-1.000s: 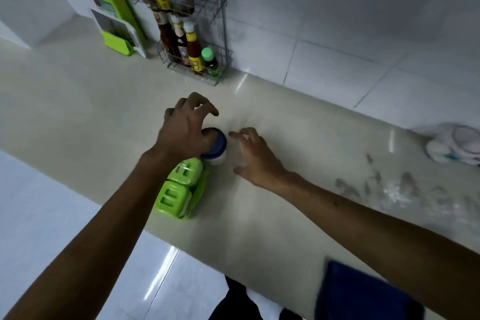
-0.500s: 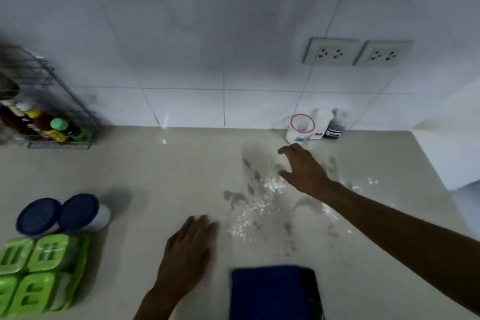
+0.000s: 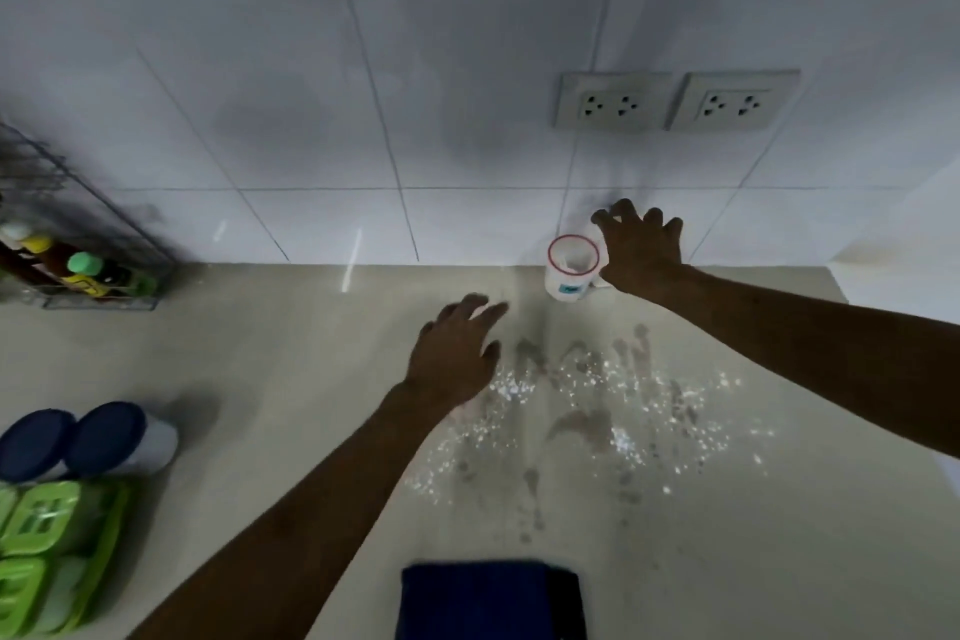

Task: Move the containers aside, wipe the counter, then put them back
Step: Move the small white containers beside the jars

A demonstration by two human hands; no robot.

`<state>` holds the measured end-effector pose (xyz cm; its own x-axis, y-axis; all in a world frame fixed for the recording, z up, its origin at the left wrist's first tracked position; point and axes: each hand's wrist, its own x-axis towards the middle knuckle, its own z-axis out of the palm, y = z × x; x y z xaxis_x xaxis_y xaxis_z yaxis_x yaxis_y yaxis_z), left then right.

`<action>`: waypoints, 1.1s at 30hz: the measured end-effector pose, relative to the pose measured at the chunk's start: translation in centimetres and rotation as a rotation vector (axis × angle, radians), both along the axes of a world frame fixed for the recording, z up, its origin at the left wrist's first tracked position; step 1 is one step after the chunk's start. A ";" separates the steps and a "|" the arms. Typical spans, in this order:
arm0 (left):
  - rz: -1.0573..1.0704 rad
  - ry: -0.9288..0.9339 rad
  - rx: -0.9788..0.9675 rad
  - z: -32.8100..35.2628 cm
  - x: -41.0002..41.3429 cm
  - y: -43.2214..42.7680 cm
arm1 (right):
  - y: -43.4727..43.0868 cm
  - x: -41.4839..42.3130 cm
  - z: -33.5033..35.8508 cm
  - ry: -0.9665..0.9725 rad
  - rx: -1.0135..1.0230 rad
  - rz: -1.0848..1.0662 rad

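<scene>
A white cylindrical plastic container with a red rim is seen standing upright on the beige worktop, against the tiled wall. It lies just left of the right hand's fingers, which are spread wide over something hidden behind; contact cannot be told. The left hand, fingers loosely open and empty, is placed short of the container, to its front-left. The right hand is judged nearer.

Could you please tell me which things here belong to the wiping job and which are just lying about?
Job: white cup, blue-lidded jars, green containers, blue cloth, spilled mess.
Lying about: bottle rack, wall sockets.
</scene>
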<state>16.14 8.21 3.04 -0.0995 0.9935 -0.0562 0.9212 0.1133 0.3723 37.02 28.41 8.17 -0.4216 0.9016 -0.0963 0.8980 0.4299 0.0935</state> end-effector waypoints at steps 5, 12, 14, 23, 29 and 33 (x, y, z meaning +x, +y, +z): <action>-0.138 0.068 -0.055 2.7 7.2 12.8 | 1.1 2.5 -0.3 0.090 -0.139 0.115; -0.114 0.087 -0.252 1.0 9.3 17.8 | 2.7 3.8 -0.5 0.274 -0.213 0.084; -0.083 0.102 -0.233 0.9 9.3 17.0 | 2.3 4.4 -0.6 0.324 -0.196 0.100; 0.013 0.079 -0.106 5.2 1.1 8.0 | -3.0 -2.5 1.1 0.375 -0.168 0.302; 0.103 0.089 -0.154 7.4 -9.8 -1.4 | -10.5 -13.7 2.4 0.439 -0.317 0.470; 0.267 0.033 -0.084 7.9 -18.1 -9.6 | -16.4 -22.2 3.3 0.451 -0.357 0.571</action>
<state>-1.97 -1.39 10.92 -0.3602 0.9238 -0.1298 0.8662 0.3828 0.3212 14.81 12.00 11.47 -0.8746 0.4824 -0.0488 0.4495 0.7691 -0.4544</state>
